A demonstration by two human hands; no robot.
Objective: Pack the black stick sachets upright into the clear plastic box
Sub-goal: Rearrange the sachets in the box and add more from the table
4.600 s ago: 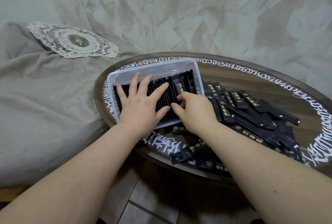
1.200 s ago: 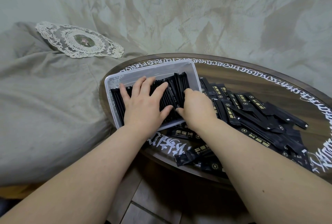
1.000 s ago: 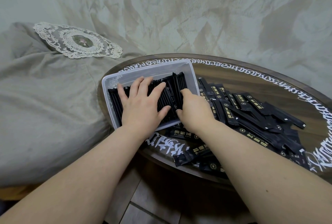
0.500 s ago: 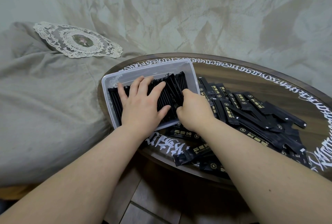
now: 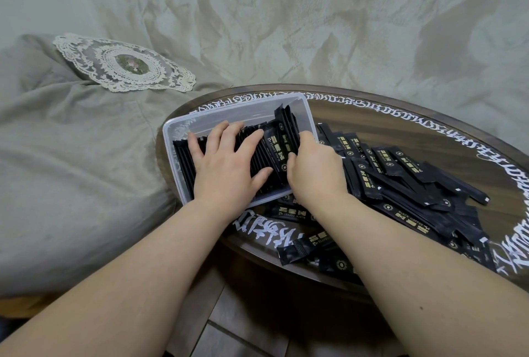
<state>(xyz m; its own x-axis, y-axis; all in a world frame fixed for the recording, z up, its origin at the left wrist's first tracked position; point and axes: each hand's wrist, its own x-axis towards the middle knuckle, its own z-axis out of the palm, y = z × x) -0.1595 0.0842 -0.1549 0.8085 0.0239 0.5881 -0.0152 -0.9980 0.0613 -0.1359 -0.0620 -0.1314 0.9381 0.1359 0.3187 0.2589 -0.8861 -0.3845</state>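
Black, glossy and narrow, the stick sachets (image 5: 264,153) I am packing stand on edge in a tight row inside the clear plastic box (image 5: 183,127), which sits at the left side of the round table (image 5: 372,116). Each one carries gold print and a small round emblem, with "BLACK COFFEE" readable on a few. My left hand (image 5: 226,167) lies flat over the packed row, fingers straight and spread, thumb out to the right, pressing the sachets toward the left end of the box. My right hand (image 5: 313,173) is at the right end of the row, its fingers curled round a few sachets that stand higher and lean; I see the thumb on their near face, but the fingertips are hidden behind them. To the right of the box a loose pile of sachets (image 5: 415,184) lies flat and crisscrossed on the table, and a few more lie at the near edge. White lettering rings the table's rim. Far left, a lace doily (image 5: 123,63) rests on grey-green fabric (image 5: 71,156).
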